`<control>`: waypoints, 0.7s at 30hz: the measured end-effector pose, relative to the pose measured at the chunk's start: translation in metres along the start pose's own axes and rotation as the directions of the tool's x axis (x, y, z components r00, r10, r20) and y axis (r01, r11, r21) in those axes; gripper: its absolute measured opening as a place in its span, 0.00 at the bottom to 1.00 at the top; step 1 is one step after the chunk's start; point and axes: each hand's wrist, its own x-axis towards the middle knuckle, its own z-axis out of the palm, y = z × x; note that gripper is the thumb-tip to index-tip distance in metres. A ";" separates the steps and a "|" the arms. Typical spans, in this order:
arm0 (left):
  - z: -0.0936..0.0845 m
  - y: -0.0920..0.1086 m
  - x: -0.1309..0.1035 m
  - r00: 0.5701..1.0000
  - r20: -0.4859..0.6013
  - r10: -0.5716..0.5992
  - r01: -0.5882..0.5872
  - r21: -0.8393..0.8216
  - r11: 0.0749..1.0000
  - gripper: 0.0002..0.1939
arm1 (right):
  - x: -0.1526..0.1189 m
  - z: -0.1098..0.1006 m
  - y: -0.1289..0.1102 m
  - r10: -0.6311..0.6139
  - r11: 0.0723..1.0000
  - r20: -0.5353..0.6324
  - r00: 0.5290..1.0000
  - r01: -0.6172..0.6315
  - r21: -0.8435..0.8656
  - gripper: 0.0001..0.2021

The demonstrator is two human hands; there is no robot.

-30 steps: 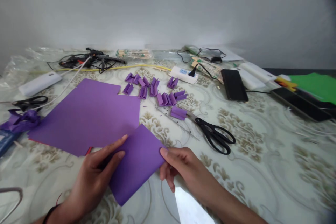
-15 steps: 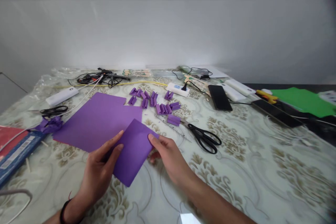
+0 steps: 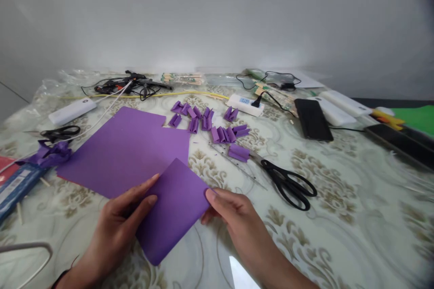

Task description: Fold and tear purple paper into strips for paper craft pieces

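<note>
A rectangular piece of purple paper (image 3: 174, 212) is held between my two hands, tilted above the table. My left hand (image 3: 118, 226) pinches its left edge, thumb on top and fingers partly hidden beneath. On its right corner, my right hand (image 3: 230, 212) grips with the thumb on top. Behind it lies a larger purple sheet (image 3: 125, 149) with a notch cut from its far right corner. Several small folded purple paper pieces (image 3: 206, 119) sit beyond, and one lies by the blades of the black-handled scissors (image 3: 288, 183) on the right.
A clear ruler (image 3: 237, 165) lies near the scissors. Farther back are a white power strip (image 3: 246, 104), a black phone (image 3: 313, 119), glue guns with cables (image 3: 134, 86) and a white power bank (image 3: 73, 111). Another pair of scissors (image 3: 60, 133) and crumpled purple paper (image 3: 49, 153) lie left.
The view has come closer and shifted, so table items appear larger and spread outward. Both hands keep their hold on the purple paper, which looks slightly flatter and nearer.
</note>
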 end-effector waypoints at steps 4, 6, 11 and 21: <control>-0.001 -0.001 -0.002 1.000 -0.015 -0.020 0.021 0.060 0.998 0.16 | -0.003 -0.003 -0.004 -0.020 0.996 -0.015 1.000 0.019 -0.086 0.27; -0.001 -0.004 -0.004 1.000 -0.011 -0.010 0.011 0.089 0.996 0.17 | -0.003 -0.003 -0.006 -0.013 0.997 -0.028 1.000 0.010 -0.079 0.27; 0.001 -0.008 -0.007 0.999 -0.029 -0.017 0.020 0.108 0.994 0.18 | -0.001 0.000 -0.010 0.070 0.995 0.010 0.997 -0.069 -0.071 0.27; 0.001 0.004 -0.005 0.993 0.044 0.109 -0.112 0.077 0.991 0.16 | 0.000 0.003 -0.009 0.125 0.989 0.035 0.992 -0.122 -0.079 0.26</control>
